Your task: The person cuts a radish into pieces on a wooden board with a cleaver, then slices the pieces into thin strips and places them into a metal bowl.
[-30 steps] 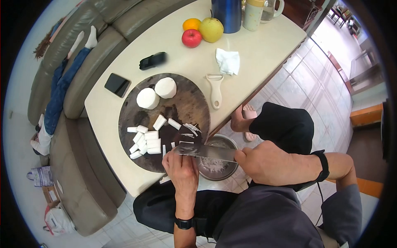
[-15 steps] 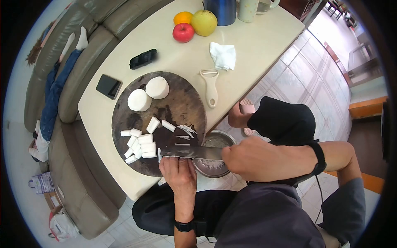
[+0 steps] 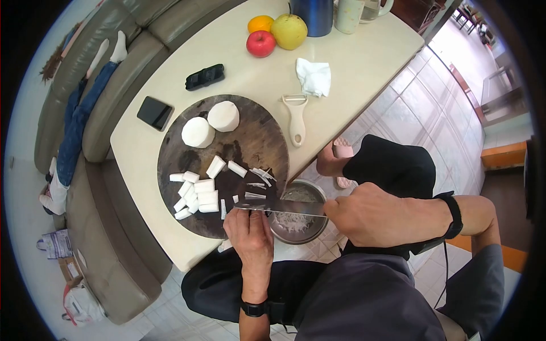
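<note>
My right hand [image 3: 364,215] is closed round the handle of a knife [image 3: 284,207], whose wide blade reaches left over the edge of the round wooden board [image 3: 250,136]. Against the blade, my left hand [image 3: 249,230] has its fingers bent and pressed together at the board's near edge; what lies under them is hidden. White blocks [image 3: 206,196] are piled on the board, with thin white strips [image 3: 256,184] to their right. Two thick white rounds [image 3: 198,132] sit farther back. A metal bowl [image 3: 301,224] holding white shreds is below the blade.
On the table [image 3: 244,74] are a peeler [image 3: 297,122], a crumpled white tissue [image 3: 314,77], a phone [image 3: 154,113], a black object [image 3: 205,77], a red apple [image 3: 261,44], other fruit and a blue container [image 3: 313,16]. A person [image 3: 77,125] lies on the sofa [image 3: 114,227].
The knife and my right hand have shifted slightly right, and my left hand has moved a little up and right. The table's contents appear slightly farther right in view.
</note>
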{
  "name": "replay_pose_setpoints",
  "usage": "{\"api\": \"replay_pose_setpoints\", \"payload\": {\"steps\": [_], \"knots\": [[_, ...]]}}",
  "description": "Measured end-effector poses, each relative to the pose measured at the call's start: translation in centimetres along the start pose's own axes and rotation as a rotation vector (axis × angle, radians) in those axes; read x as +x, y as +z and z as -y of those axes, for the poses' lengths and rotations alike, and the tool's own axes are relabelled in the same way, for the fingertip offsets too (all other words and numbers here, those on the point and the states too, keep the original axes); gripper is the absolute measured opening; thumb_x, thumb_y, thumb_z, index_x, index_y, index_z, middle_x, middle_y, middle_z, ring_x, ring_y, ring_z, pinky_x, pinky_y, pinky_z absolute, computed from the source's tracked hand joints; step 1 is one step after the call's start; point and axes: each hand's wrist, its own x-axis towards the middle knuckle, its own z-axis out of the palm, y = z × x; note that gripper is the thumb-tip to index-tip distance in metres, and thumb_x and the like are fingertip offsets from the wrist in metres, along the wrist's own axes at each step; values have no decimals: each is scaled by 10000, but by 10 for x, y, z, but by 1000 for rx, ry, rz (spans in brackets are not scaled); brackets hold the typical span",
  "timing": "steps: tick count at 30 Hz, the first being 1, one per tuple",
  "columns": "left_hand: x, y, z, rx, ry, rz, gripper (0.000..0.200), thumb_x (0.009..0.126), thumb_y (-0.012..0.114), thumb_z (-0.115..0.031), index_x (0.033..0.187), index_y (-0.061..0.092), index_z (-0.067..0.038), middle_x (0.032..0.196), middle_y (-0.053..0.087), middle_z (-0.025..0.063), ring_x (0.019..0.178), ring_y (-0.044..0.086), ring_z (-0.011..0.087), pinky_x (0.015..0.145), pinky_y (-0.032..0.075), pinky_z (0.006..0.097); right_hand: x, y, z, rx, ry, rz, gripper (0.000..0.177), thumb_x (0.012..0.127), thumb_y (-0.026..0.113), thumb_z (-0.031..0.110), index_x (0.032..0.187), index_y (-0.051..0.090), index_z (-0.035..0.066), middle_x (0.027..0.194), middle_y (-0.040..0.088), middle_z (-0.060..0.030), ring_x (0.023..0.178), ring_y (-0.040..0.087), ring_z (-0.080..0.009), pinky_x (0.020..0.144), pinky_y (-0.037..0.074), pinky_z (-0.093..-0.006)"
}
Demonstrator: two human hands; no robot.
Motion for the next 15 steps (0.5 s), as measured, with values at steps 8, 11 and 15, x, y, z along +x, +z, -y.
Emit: {"api": "replay_pose_setpoints", "payload": {"steps": [8,11,15], "knots": [[0,-1,1,30,15,19,223,693,669,54,912,628,72,987,591,177,935,563,348,818,425,451,11,10,3,-11,29,35,196,652,613,36,804,547,-68,642,580,-177,600,624,-362,502,475,-427],[0,0,0,37,15,9,220,692,670,51,908,631,69,977,592,175,942,564,348,826,428,451,12,21,3,-50,31,-2,225,645,617,46,812,517,-68,605,563,-163,564,609,-365,490,470,-425],[-1,0,2,22,-5,9,219,707,669,41,922,638,62,982,601,164,952,569,337,835,432,441,8,9,5,43,189,65,181,652,637,38,787,569,-64,706,620,-225,675,646,-386,579,504,-455]]}}
